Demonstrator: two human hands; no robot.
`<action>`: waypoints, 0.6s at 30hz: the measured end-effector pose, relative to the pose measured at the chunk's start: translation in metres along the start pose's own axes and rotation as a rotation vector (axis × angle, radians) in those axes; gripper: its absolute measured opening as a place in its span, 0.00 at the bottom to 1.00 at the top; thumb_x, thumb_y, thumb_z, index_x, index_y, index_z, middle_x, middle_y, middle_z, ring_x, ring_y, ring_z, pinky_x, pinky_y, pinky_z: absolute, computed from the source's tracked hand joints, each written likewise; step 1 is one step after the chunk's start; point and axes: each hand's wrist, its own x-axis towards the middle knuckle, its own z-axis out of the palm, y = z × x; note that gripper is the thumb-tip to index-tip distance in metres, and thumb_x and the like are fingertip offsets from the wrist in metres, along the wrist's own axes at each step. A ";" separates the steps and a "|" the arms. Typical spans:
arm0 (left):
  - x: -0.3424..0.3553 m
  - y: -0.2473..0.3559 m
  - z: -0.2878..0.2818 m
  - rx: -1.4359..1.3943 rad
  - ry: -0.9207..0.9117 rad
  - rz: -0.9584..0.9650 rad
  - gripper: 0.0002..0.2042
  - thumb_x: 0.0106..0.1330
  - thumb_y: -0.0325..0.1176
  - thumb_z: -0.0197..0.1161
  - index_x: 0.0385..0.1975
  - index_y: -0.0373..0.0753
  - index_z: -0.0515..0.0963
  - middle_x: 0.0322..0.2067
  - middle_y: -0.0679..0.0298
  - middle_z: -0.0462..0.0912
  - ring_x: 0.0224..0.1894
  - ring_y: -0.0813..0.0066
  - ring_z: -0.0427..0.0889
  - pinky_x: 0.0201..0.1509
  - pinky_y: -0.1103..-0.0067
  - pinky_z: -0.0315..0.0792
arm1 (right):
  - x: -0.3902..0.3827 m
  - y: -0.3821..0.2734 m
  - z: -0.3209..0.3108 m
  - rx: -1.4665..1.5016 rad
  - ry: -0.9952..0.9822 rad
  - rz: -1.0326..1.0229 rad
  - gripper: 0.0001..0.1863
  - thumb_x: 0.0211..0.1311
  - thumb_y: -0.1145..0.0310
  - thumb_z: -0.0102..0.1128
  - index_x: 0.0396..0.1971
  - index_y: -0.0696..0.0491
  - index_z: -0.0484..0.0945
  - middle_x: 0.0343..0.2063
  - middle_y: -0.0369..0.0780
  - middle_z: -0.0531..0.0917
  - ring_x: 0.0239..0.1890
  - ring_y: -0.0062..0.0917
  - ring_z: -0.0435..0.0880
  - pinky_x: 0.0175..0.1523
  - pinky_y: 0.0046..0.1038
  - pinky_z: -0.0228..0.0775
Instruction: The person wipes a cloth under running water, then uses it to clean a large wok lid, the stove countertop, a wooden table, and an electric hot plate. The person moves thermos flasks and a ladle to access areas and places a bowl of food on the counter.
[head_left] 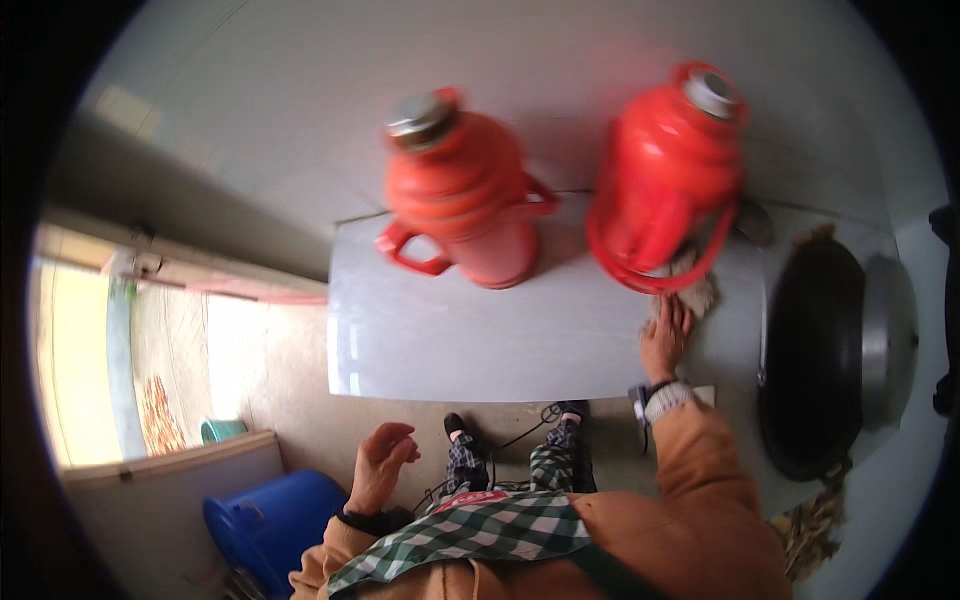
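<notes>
On the desk (pixel 480 345) beside the right-hand red flask (pixel 672 150), the rag (pixel 702 296) stretches forward from the nearer right hand (pixel 664 345), whose grip rests spread on it, while the left hand (pixel 380 464) hangs loosely open.

The worktop (pixel 480 345) is smooth grey with a soft sheen, and bright, glassy reflections show along its left edge. Near its far edge, the left flask (pixel 455 190) looks like shiny red plastic, blurred here, under a polished metal cap (pixel 420 122). The right flask (pixel 675 150), towards the far right corner, has the same glossy red plastic look, with a duller silvery cap (pixel 712 93). Against its base lies a matt, rough-textured cloth (pixel 702 293). Towards the right end, the wok (pixel 815 360) is dark, matt metal, and the lid (pixel 888 345) greyish metal with a soft shine. Beyond the near left corner, the bucket (pixel 270 525) is smooth blue plastic. The checked apron (pixel 490 535) is woven cloth, the brown jacket (pixel 690 535) matt fabric.
</notes>
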 end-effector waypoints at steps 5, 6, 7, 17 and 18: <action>-0.002 -0.039 -0.084 -0.130 0.032 0.016 0.09 0.66 0.26 0.57 0.44 0.31 0.75 0.29 0.63 0.79 0.32 0.75 0.80 0.38 0.80 0.75 | -0.103 -0.150 0.005 -0.004 -0.145 -0.157 0.30 0.46 0.75 0.57 0.55 0.50 0.69 0.57 0.41 0.71 0.62 0.40 0.63 0.61 0.51 0.55; -0.005 -0.048 -0.103 -0.168 0.056 0.006 0.09 0.66 0.26 0.57 0.44 0.31 0.75 0.29 0.63 0.79 0.32 0.76 0.80 0.38 0.81 0.75 | -0.117 -0.185 0.012 0.059 -0.209 -0.223 0.30 0.45 0.75 0.56 0.54 0.50 0.70 0.56 0.40 0.71 0.62 0.39 0.63 0.60 0.50 0.56; -0.008 -0.056 -0.122 -0.202 0.075 0.008 0.09 0.66 0.26 0.57 0.43 0.31 0.75 0.30 0.63 0.79 0.32 0.76 0.80 0.38 0.81 0.74 | -0.128 -0.220 0.021 0.137 -0.229 -0.309 0.29 0.44 0.75 0.56 0.53 0.50 0.70 0.55 0.40 0.72 0.61 0.38 0.64 0.59 0.48 0.56; -0.087 -0.146 -0.266 -0.308 0.578 -0.137 0.06 0.65 0.28 0.59 0.39 0.34 0.76 0.26 0.67 0.78 0.27 0.79 0.77 0.33 0.83 0.71 | -0.012 -0.442 0.154 0.139 -0.191 -0.344 0.23 0.52 0.73 0.53 0.52 0.49 0.72 0.56 0.36 0.72 0.61 0.34 0.65 0.58 0.46 0.58; -0.091 -0.152 -0.270 -0.319 0.584 -0.146 0.06 0.65 0.27 0.59 0.39 0.34 0.76 0.26 0.67 0.78 0.27 0.79 0.77 0.33 0.83 0.71 | -0.012 -0.456 0.164 0.131 -0.230 -0.373 0.20 0.52 0.73 0.53 0.49 0.49 0.72 0.54 0.36 0.73 0.59 0.35 0.67 0.58 0.46 0.59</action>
